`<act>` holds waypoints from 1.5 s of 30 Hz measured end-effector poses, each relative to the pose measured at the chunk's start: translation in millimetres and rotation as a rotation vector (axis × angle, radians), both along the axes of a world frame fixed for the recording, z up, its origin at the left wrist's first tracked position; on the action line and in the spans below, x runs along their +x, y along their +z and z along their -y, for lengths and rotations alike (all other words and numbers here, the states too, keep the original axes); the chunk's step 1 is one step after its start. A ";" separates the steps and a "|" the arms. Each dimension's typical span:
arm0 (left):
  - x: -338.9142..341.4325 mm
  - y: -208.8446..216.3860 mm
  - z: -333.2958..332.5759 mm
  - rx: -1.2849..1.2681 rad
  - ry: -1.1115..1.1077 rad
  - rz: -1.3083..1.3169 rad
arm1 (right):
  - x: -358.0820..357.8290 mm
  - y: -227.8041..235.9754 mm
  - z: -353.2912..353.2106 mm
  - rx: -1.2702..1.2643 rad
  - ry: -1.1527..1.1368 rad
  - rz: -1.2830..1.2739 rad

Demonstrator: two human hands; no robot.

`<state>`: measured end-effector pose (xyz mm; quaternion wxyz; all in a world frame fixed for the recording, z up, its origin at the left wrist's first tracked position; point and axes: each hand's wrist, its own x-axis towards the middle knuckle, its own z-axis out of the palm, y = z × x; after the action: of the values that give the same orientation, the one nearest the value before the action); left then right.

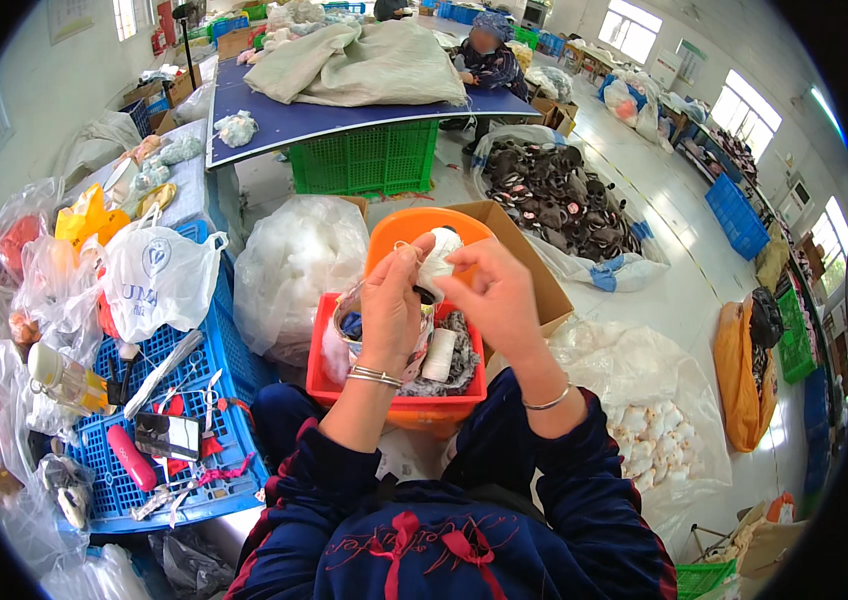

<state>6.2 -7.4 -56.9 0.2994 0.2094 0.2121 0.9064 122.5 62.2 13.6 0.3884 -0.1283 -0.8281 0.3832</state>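
At the centre of the frame the left hand [390,303] and right hand [493,291] are raised together over a red plastic basket [329,385] that rests on the person's lap, close enough to work without reaching. Between them sits a small white stuffed piece [439,262]: the left hand's thumb and fingers pinch its near edge with a thin thread looping above, while the right hand closes round its far side, fingers curled, steadying it. A white thread spool [440,354] lies in the basket just below the hands, handy for the sewing. A blue crate [227,375] at lower left keeps scissors [211,392] and small tools within arm's reach. Whether a needle is held cannot be made out, since the fingers cover it. The orange basin [399,228] behind is mostly hidden by the hands, and the bagged white pieces [656,432] at lower right are blurred through plastic
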 end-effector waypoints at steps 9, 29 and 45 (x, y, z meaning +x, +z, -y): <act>14.2 6.8 9.2 -0.098 -0.016 -0.054 | -9.7 -22.0 11.0 -0.218 -0.027 0.028; 3.5 1.1 14.8 0.054 -0.039 0.117 | 46.2 -6.4 -68.1 -0.607 0.000 -0.254; -5.0 23.0 -44.7 0.050 -0.080 0.350 | -9.1 -37.2 -159.9 -0.935 0.214 0.136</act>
<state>1.2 37.3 -34.0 0.3621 0.0641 0.1258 0.9214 113.3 222.2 -23.6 0.1927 -0.2281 -0.5990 0.7430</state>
